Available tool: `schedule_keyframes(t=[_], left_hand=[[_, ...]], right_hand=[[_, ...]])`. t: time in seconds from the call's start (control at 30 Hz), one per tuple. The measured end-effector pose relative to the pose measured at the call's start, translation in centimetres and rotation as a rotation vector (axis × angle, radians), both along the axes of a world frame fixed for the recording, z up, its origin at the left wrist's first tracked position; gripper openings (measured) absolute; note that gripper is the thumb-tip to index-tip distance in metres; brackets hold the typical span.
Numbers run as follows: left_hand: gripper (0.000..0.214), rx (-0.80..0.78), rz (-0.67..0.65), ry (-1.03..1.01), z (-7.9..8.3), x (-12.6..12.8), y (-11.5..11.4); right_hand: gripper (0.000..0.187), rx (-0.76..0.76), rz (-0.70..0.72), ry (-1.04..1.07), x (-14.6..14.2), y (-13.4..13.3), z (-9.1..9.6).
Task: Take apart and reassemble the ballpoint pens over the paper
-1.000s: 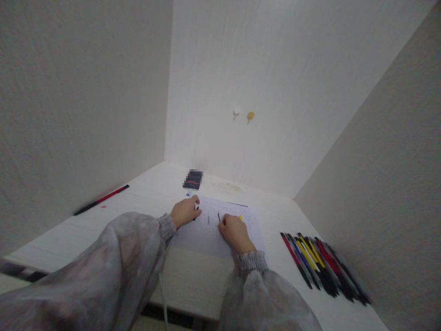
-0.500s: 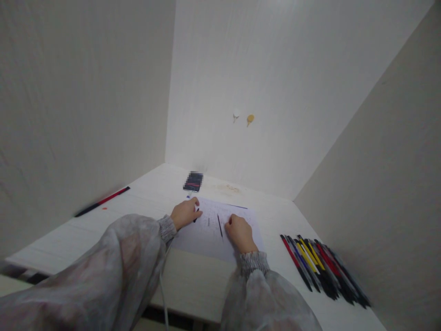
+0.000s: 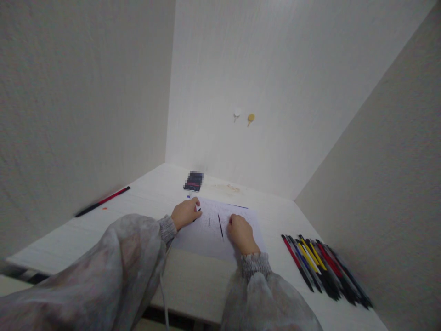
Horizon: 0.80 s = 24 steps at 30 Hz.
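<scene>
On a sheet of printed paper (image 3: pixel 210 243) rest both hands, in grey elastic-cuffed sleeves. My left hand (image 3: pixel 184 214) lies over the paper's left side, index finger and thumb apart. A small dark piece (image 3: pixel 195 220) shows beside its thumb, partly covered; whether it is touched or only lies there is unclear. My right hand (image 3: pixel 242 234) is closed on the right side of the sheet, its fingers curled in; anything inside them is hidden. Between the hands a thin dark rod (image 3: pixel 220 225), like a pen refill, lies on the paper.
A row of pens (image 3: pixel 320 264) in several colours lies on the right. One red and black pen (image 3: pixel 110 197) rests along the left wall. A phone (image 3: pixel 193 181) with a blurred screen lies behind the paper. A pale cable (image 3: pixel 163 294) hangs over the front edge. Walls surround the white table (image 3: pixel 144 197).
My right hand has shifted very slightly to the right, away from the thin rod. My left thumb covers a little more of the dark piece.
</scene>
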<state>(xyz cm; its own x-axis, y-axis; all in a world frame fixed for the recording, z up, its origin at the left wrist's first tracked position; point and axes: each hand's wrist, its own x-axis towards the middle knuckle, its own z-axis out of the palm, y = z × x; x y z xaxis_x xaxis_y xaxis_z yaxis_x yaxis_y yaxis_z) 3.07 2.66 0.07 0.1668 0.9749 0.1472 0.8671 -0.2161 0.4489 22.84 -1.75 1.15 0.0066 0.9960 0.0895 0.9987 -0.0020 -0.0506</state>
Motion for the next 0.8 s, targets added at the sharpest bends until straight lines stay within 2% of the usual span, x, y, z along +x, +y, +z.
schedule_keyframes(t=[0.07,0.23,0.53,0.8], left_hand=[[0.024,0.021,0.008,0.005,-0.2,-0.1,0.1],[0.022,0.054,0.021,0.002,-0.4,-0.2,0.2],[0.024,0.029,0.018,0.017,-0.4,0.0,0.2],[0.023,0.004,0.024,0.008,-0.1,0.0,0.0]], right_hand=[[0.022,-0.013,-0.012,-0.01,0.0,0.0,0.2],[0.025,0.062,0.01,0.025,-0.6,-0.2,0.5],[0.021,-0.009,0.071,0.024,-1.7,-0.6,-0.2],[0.021,-0.034,0.051,0.035,-1.9,-0.8,0.4]])
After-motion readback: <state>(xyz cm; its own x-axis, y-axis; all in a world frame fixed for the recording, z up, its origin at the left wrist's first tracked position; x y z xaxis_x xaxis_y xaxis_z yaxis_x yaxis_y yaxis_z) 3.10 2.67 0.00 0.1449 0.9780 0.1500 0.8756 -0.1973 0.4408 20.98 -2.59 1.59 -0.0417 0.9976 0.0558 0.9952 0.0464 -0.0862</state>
